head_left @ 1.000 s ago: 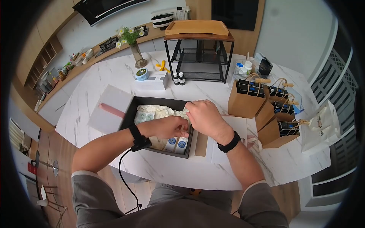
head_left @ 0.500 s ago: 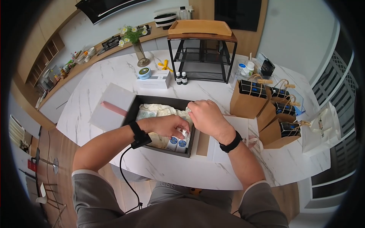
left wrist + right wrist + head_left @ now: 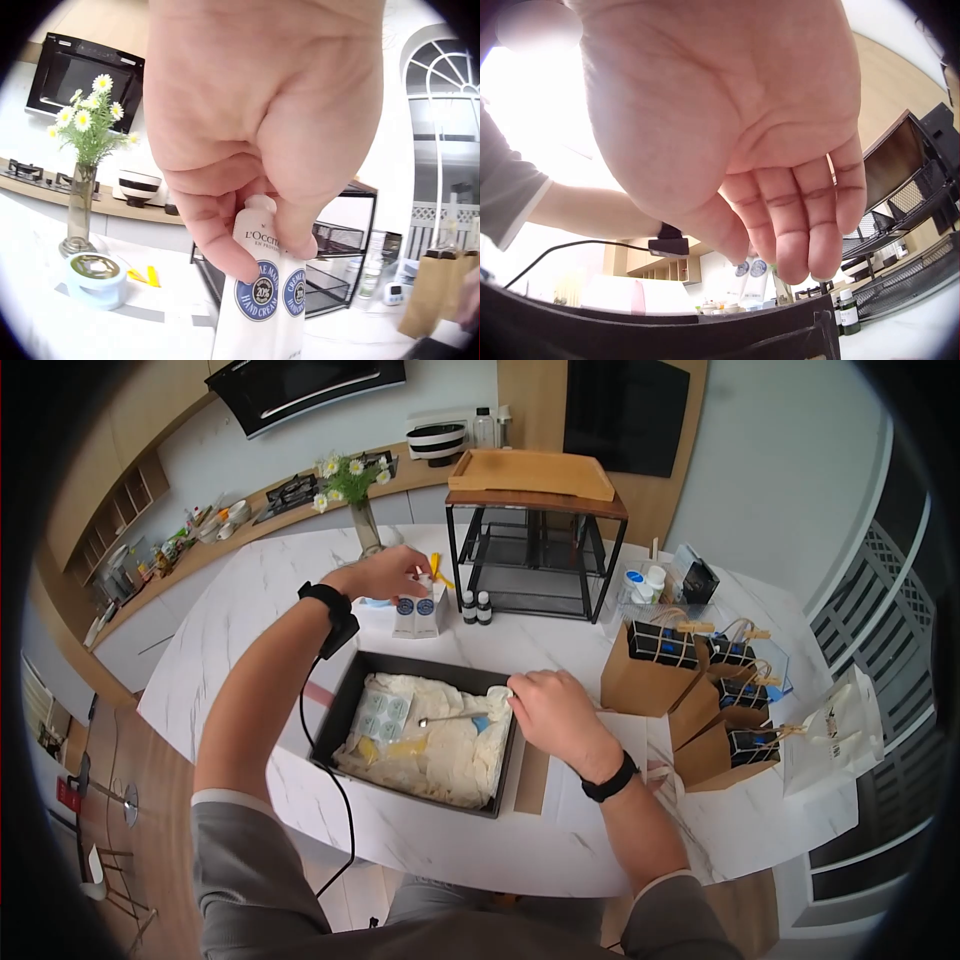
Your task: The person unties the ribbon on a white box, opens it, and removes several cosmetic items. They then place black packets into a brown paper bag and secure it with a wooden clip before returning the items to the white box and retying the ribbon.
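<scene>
My left hand (image 3: 385,573) pinches two white hand cream tubes (image 3: 259,300) by their cap ends, their round blue labels facing me. In the head view the tubes overlap the small white box (image 3: 440,622) behind the black gift box (image 3: 345,705). My right hand (image 3: 555,710) is at the gift box's far right corner, fingers loosely bent and fingertips close to the rim. Inside the gift box lie crumpled cream paper (image 3: 450,760), a clear sheet of round stickers (image 3: 383,717), a thin metal stick (image 3: 450,718) and a small blue piece (image 3: 480,723).
Two small dark bottles (image 3: 484,608) stand before a black rack (image 3: 530,575). A flower vase (image 3: 81,210) and a blue round tin (image 3: 97,279) are at the back left. Brown paper bags (image 3: 640,675) and a white bag (image 3: 835,730) stand on the right.
My left hand has lifted the two hand cream tubes out of the gift box and carried them back and left to the small white box. My right hand stays at the gift box corner.
</scene>
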### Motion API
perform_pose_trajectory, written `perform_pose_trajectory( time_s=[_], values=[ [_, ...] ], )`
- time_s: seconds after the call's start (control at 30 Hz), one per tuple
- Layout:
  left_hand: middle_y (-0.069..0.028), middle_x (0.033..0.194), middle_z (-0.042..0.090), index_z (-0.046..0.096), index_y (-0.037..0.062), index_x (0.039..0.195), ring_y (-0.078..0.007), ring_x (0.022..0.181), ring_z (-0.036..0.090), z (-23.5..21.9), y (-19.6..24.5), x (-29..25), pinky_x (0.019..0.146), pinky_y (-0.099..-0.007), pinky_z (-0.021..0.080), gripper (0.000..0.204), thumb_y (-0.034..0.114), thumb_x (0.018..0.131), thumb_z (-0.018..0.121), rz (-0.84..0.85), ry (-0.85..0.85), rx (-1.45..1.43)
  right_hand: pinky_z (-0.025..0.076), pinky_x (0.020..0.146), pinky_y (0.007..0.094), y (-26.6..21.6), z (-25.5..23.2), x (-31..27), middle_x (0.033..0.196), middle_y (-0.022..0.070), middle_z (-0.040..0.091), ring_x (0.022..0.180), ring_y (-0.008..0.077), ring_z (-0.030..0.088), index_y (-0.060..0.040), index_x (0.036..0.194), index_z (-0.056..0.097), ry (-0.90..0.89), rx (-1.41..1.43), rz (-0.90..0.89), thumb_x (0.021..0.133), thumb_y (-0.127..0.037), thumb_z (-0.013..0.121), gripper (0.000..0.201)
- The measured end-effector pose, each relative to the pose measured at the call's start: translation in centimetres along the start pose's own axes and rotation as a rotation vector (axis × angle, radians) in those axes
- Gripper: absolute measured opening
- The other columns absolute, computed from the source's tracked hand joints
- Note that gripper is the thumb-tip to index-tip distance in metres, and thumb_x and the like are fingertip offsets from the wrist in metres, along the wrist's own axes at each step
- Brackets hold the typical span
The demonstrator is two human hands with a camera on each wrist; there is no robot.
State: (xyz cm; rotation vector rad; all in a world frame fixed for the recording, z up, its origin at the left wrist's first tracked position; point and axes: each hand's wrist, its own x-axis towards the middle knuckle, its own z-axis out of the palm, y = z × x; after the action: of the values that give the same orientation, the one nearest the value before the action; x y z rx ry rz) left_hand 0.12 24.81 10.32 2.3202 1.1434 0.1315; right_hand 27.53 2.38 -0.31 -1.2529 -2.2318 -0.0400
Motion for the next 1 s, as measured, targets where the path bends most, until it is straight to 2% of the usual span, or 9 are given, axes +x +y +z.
perform_pose_trajectory(
  time_s=[0.13,0.3,0.47,0.6,0.73,0.8,0.87,0.97,1.0],
  values=[
    [-0.0071,0.089,0.069,0.066,-0.0019,0.128,-0.0163,0.076,0.071,-0.9,-4.4,4.3,0.063,-0.0322,0.061,0.041,0.015,0.092,0.079,-0.063,0.032,0.037,0.053,0.079,0.0480,-0.2,-0.2,-0.1,0.083,0.0149,0.071,0.085,0.0355,0.070,-0.0040,0.089,0.065,-0.018,-0.017,0.040,0.089,-0.010,0.069,0.007],
    [-0.0134,0.108,0.070,0.067,-0.0013,0.131,-0.0198,0.084,0.073,-1.6,-5.5,7.2,0.068,-0.0320,0.064,0.046,0.022,0.093,0.079,-0.204,-0.076,0.063,0.055,0.082,0.0468,0.0,-0.6,-0.2,0.091,0.0148,0.071,0.089,0.0354,0.070,-0.0031,0.096,0.065,-0.071,-0.022,0.064,0.090,-0.012,0.071,0.012],
    [-0.0137,0.110,0.072,0.068,0.0009,0.136,-0.0201,0.084,0.074,-0.4,-8.2,10.1,0.070,-0.0317,0.064,0.048,0.021,0.093,0.077,-0.169,-0.075,0.043,0.055,0.077,0.0454,0.2,-0.3,-0.2,0.083,0.0143,0.070,0.086,0.0334,0.071,-0.0021,0.088,0.064,0.017,-0.014,0.045,0.086,-0.006,0.067,0.005],
    [-0.0148,0.107,0.076,0.073,0.0020,0.127,-0.0205,0.082,0.074,0.6,-9.4,11.7,0.072,-0.0340,0.062,0.039,0.018,0.092,0.072,-0.233,-0.099,0.099,0.056,0.076,0.0443,0.0,-0.6,-0.2,0.083,0.0149,0.070,0.088,0.0328,0.070,-0.0010,0.089,0.064,-0.004,-0.024,0.038,0.082,-0.003,0.067,0.007],
    [-0.0183,0.111,0.077,0.075,0.0045,0.125,-0.0303,0.097,0.075,1.5,-10.3,12.5,0.091,-0.0411,0.058,0.039,0.018,0.089,0.073,-0.092,-0.061,0.326,0.056,0.075,0.0439,0.0,-0.6,-0.1,0.082,0.0153,0.069,0.088,0.0328,0.069,-0.0006,0.089,0.064,-0.023,-0.024,0.057,0.081,-0.003,0.067,0.008],
    [-0.0197,0.115,0.076,0.073,0.0058,0.129,-0.0357,0.108,0.073,1.6,-10.7,12.5,0.096,-0.0423,0.057,0.042,0.017,0.089,0.074,-0.044,-0.026,0.361,0.057,0.080,0.0451,0.2,-0.5,-0.2,0.101,0.0159,0.069,0.089,0.0344,0.070,-0.0011,0.096,0.064,-0.086,-0.049,0.082,0.087,-0.010,0.074,0.016],
    [-0.0223,0.123,0.074,0.068,0.0059,0.136,-0.0378,0.112,0.072,1.7,-10.0,11.6,0.096,-0.0431,0.057,0.053,0.022,0.086,0.078,-0.088,-0.007,0.372,0.058,0.081,0.0451,0.3,-0.4,-0.2,0.101,0.0162,0.069,0.090,0.0343,0.070,-0.0010,0.096,0.064,-0.091,-0.034,0.089,0.087,-0.010,0.074,0.016],
    [-0.0232,0.147,0.060,0.053,0.0037,0.152,-0.0374,0.134,0.060,1.3,-7.3,10.0,0.113,-0.0416,0.048,0.089,0.038,0.078,0.087,-0.140,-0.087,0.405,0.058,0.082,0.0451,0.4,-0.3,-0.2,0.102,0.0166,0.069,0.090,0.0341,0.071,-0.0009,0.096,0.064,-0.092,-0.041,0.093,0.087,-0.010,0.074,0.016],
    [-0.0232,0.147,0.060,0.053,0.0037,0.152,-0.0374,0.134,0.060,1.5,-6.6,9.3,0.113,-0.0416,0.048,0.089,0.038,0.078,0.087,-0.144,-0.090,0.405,0.058,0.082,0.0450,0.4,-0.3,-0.2,0.103,0.0168,0.070,0.091,0.0340,0.071,-0.0008,0.096,0.064,-0.094,-0.055,0.091,0.087,-0.010,0.074,0.016]
  ],
)
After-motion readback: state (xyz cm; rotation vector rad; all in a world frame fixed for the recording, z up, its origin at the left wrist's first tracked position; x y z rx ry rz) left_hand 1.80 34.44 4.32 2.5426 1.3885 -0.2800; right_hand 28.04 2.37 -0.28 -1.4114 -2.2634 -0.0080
